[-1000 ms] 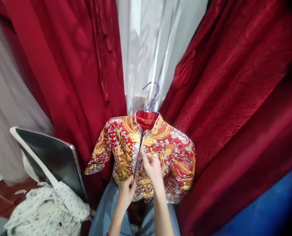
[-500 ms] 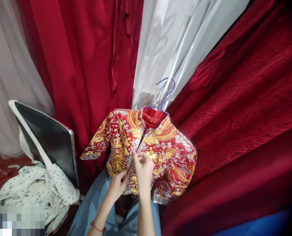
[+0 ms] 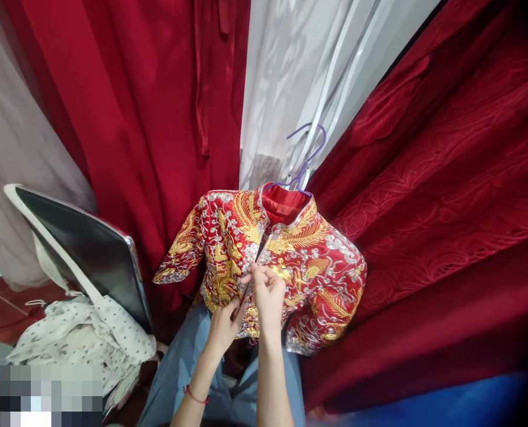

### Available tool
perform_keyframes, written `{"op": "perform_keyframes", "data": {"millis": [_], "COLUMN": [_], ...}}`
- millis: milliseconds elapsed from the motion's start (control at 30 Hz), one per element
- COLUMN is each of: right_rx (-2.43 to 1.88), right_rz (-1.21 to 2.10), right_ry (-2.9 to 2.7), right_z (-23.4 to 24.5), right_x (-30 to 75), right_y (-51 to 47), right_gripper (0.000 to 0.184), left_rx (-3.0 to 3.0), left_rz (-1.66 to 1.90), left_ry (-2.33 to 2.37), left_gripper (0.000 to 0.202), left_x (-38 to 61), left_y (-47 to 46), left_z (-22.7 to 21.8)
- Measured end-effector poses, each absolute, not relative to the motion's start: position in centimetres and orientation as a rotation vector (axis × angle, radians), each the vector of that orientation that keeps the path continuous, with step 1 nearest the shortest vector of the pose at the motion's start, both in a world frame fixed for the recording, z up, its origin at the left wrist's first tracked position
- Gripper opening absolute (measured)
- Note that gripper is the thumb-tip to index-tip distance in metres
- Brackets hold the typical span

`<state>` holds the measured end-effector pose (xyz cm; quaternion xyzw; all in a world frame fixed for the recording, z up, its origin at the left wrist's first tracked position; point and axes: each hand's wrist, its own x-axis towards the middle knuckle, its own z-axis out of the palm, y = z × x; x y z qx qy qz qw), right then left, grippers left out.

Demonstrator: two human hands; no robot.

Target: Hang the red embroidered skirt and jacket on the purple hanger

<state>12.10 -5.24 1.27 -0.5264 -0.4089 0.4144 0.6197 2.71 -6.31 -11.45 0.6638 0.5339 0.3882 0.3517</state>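
A red embroidered jacket (image 3: 317, 252) with gold and silver thread rests over the knees, its stand-up collar facing away. A purple hanger (image 3: 309, 159) pokes out of the neck. The front is parted below the collar. My right hand (image 3: 270, 293) pinches the front edge at mid-chest; the fingers cover whatever small fastening may be there. Lower down, my left hand (image 3: 222, 329) grips the front opening near the hem, thumb and fingers closed on the cloth.
At left stands a chair with a black backrest (image 3: 86, 249), a spotted white cloth (image 3: 86, 332) with a strap piled on it. Red gowns (image 3: 157, 118) and white gowns (image 3: 282, 89) hang close ahead. Red lace fabric (image 3: 446, 225) crowds the right side, above something blue (image 3: 437, 403).
The view has shifted slightly, so jacket and hands sit a little farther right. My right hand has slid up a bit along the front opening; my left stays low on it.
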Motion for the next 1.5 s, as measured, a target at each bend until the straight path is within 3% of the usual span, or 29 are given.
{"op": "perform_keyframes", "data": {"millis": [667, 900, 1067, 1200, 1367, 1500], "right_rx": [-1.041, -1.113, -1.111, -1.033, -0.937, -0.918], "right_rz": [0.814, 0.875, 0.871, 1.071, 1.331, 1.454], "right_ry": [-0.738, -0.792, -0.763, -0.803, -0.781, -0.771], "right_z": [3.1, 0.3, -1.4, -1.4, -0.2, 1.2], "right_x": [10.9, 10.8, 10.2, 11.3, 13.3, 14.1], "right_y": [-4.7, -6.9, -7.5, -6.6, -6.3, -6.6], "right_gripper": [0.034, 0.032, 0.035, 0.035, 0.032, 0.03], "left_rx": [1.92, 1.914, 2.008, 1.95, 1.883, 2.118], "left_rz": [0.823, 0.77, 0.74, 0.876, 1.347, 1.355], "left_ry": [1.496, 1.523, 1.514, 1.564, 1.47, 1.451], "left_gripper": [0.025, 0.037, 0.03, 0.023, 0.017, 0.016], "left_x": [4.7, 4.6, 3.9, 3.5, 3.1, 2.9], "left_y": [-7.0, -7.6, -7.6, -7.0, -4.6, -3.2], "left_z": [-9.4, -10.2, -10.8, -9.2, -5.4, -2.7]}}
